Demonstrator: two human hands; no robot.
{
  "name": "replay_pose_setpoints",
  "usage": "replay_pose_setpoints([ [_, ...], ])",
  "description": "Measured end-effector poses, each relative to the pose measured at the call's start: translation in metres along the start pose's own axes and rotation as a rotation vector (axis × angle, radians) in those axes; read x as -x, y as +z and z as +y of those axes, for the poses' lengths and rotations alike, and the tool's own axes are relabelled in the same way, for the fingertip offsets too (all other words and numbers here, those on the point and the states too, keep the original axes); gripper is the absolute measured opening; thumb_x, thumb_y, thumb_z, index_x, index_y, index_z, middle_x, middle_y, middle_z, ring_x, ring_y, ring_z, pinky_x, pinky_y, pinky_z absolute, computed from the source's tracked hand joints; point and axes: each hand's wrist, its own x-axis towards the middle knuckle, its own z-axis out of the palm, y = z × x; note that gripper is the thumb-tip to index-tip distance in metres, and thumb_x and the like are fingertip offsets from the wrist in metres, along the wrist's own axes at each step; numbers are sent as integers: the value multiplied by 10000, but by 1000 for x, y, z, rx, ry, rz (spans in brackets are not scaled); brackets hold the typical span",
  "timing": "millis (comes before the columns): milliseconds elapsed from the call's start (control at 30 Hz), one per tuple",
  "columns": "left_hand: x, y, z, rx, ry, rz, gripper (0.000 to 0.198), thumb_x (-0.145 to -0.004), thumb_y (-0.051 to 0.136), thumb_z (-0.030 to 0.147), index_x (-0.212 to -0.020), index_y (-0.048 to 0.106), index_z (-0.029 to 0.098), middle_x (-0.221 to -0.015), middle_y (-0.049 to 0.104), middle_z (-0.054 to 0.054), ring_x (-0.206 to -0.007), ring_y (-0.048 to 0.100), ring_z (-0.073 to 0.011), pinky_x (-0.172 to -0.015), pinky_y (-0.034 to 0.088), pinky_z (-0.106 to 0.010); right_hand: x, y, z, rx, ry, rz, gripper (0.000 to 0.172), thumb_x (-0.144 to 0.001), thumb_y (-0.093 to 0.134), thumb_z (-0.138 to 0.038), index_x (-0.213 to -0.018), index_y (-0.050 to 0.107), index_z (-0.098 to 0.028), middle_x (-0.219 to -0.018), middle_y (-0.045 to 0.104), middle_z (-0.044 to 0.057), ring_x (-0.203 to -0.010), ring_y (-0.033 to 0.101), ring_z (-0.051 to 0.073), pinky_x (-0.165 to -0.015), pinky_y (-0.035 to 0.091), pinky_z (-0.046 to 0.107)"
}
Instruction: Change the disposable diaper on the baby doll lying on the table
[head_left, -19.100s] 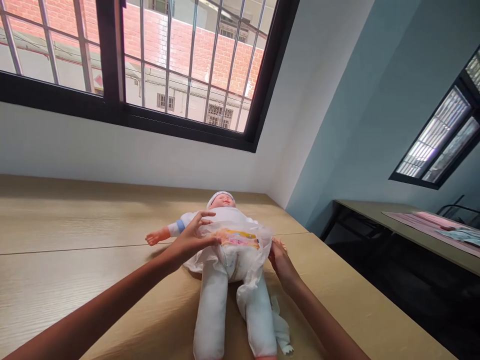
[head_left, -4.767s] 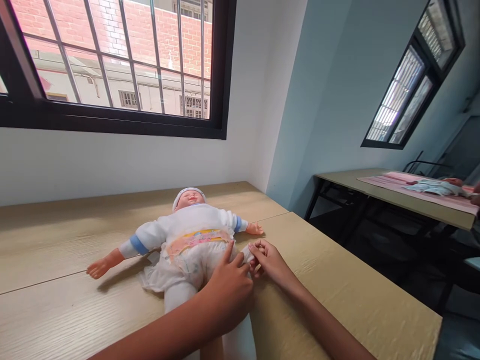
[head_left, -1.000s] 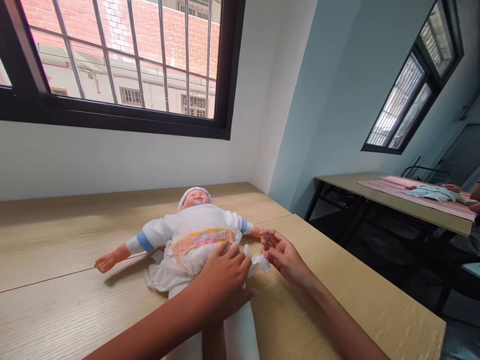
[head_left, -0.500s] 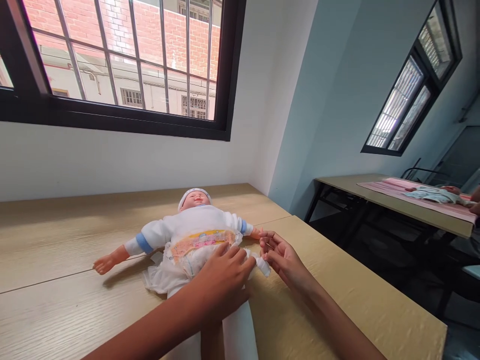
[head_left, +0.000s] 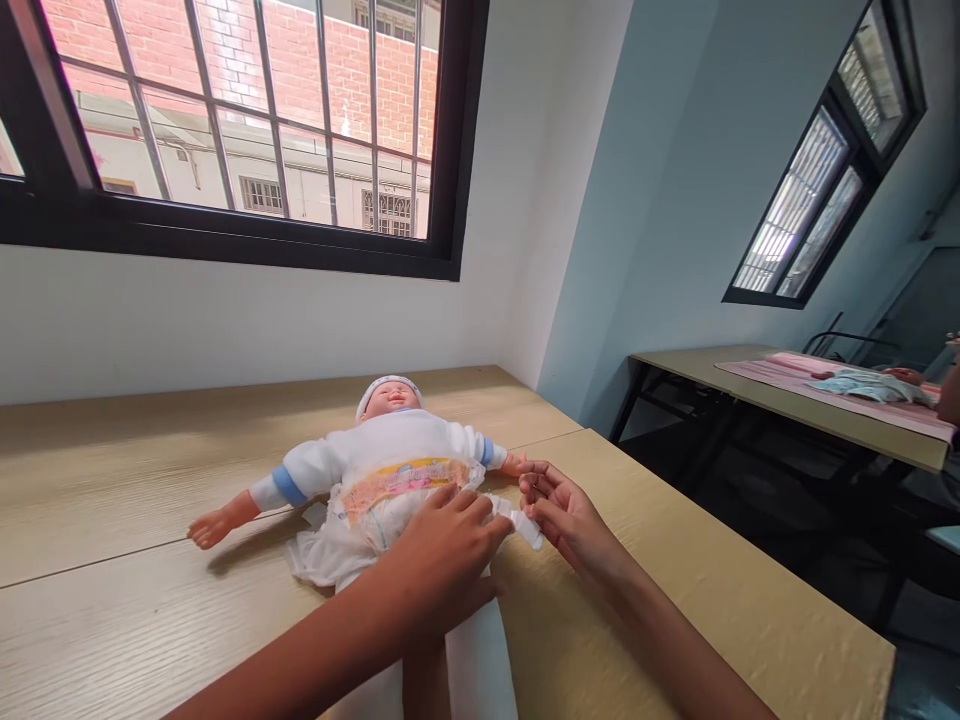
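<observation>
A baby doll (head_left: 390, 445) in a white sweater with blue cuffs lies on its back on a light wooden table (head_left: 150, 480), its head away from me. Around its middle sits a white disposable diaper (head_left: 397, 490) with a colourful printed waistband. My left hand (head_left: 442, 545) lies flat across the diaper front, fingers spread. My right hand (head_left: 562, 510) pinches a white side tab (head_left: 517, 522) of the diaper at the doll's hip. The doll's white-clad legs (head_left: 480, 670) run towards me, partly hidden under my left forearm.
A loose white wrap or tissue (head_left: 319, 555) spreads under the doll's hip. To the right, beyond the table's edge, stands a second table (head_left: 750, 385) with a pink mat, another doll and a co-worker's hand (head_left: 907, 376). A barred window (head_left: 225, 130) fills the wall behind.
My right hand has closed on the side tab and drawn it out flatter across the hip. My left hand has shifted slightly on the diaper front. The co-worker's hand has moved over the far doll.
</observation>
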Motion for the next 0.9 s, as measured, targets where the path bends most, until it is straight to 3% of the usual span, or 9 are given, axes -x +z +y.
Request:
replay_pose_setpoints([
  [433, 0, 1, -1, -32, 11, -10, 346, -807, 654, 301, -1111, 615, 140, -1031, 659, -84, -1029, 579, -249, -1026, 400, -393, 1, 2, 0, -72, 10, -37, 365, -623, 714, -139, -958, 624, -253, -856, 496, -29, -684, 454, 77, -645, 395, 193],
  [600, 0, 4, -2, -68, 15, -8, 269, -807, 649, 357, -978, 647, 150, -988, 670, -79, -998, 567, -240, -983, 421, -362, 4, 5, -4, -83, 17, -32, 352, -617, 749, -171, -939, 622, -241, -869, 495, -20, -679, 447, 76, -621, 394, 184],
  [800, -2, 19, -4, -150, 66, 49, 311, -870, 572, 416, -887, 683, 125, -900, 673, -72, -960, 567, -231, -970, 413, -392, 6, 8, -3, -49, 7, 30, 345, -640, 779, -241, -943, 612, -241, -876, 484, -32, -712, 463, 73, -618, 412, 163],
  [900, -3, 24, -3, -182, 80, 71, 349, -886, 545, 434, -842, 699, 124, -847, 673, -68, -929, 577, -227, -1010, 383, -424, 4, 7, 3, -31, 43, 132, 364, -610, 810, -259, -916, 619, -219, -888, 497, -26, -757, 493, 82, -666, 458, 178],
])
